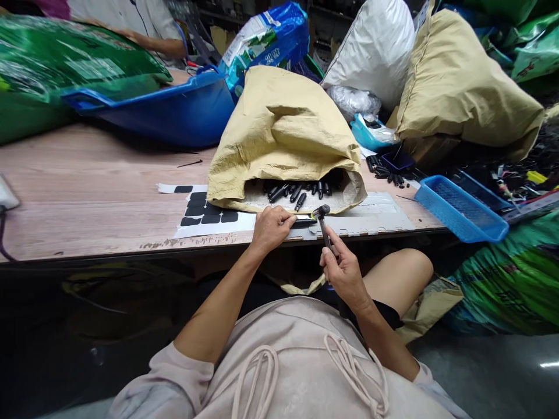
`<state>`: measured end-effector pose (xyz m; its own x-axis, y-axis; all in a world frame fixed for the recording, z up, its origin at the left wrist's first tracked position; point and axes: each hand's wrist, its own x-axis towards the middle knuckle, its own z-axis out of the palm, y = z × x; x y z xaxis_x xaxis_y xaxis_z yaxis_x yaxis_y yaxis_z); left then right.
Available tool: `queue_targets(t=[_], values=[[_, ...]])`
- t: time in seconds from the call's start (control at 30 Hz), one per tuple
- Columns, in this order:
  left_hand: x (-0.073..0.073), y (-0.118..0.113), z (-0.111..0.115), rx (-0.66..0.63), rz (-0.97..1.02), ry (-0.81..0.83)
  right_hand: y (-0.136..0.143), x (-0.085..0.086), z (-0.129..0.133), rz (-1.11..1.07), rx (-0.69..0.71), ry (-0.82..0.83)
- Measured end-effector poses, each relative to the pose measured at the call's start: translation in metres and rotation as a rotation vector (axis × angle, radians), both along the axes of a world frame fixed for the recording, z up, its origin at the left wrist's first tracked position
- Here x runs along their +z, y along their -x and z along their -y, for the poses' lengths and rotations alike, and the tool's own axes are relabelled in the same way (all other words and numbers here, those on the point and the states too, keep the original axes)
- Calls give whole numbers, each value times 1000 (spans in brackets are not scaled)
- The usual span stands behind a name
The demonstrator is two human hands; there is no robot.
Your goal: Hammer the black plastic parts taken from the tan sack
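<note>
My left hand (271,227) is closed on a slim black tube (304,223), which lies along the table's front edge and points right. In my right hand (343,269) is a black hammer-shaped tool (325,231), held upright by its thin handle. The tool's rounded head is right at the tube's right end; whether they touch I cannot tell. Just behind both hands, a tan woven sack (283,134) lies with its mouth facing me. Several short black tubular parts (296,192) lie inside that mouth.
Black rounded patches (209,209) on a white sheet lie left of the sack. A blue basin (174,110) stands behind left, and a blue basket (463,209) sits at the right edge. Full sacks (463,81) crowd the back. Another person's arm (157,43) shows at back left.
</note>
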<state>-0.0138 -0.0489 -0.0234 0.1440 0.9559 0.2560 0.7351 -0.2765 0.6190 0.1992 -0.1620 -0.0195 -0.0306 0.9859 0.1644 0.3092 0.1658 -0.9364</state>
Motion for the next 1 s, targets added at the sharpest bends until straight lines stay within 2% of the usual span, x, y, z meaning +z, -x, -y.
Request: queue_targets(t=[0.23, 0.43, 0.6, 0.8, 1.0], values=[[-2, 2, 2, 6, -18, -16, -4, -7, 2, -59, -20, 32], [2, 6, 7, -80, 11, -46, -8, -8, 3, -66, -35, 35], [0, 6, 5, -86, -14, -23, -8, -10, 3, -63, -29, 31], [-3, 10, 7, -141, 9, -35, -2, -7, 5, -47, 19, 7], [-1, 9, 9, -179, 40, -33, 8, -3, 3, 82, 98, -64]])
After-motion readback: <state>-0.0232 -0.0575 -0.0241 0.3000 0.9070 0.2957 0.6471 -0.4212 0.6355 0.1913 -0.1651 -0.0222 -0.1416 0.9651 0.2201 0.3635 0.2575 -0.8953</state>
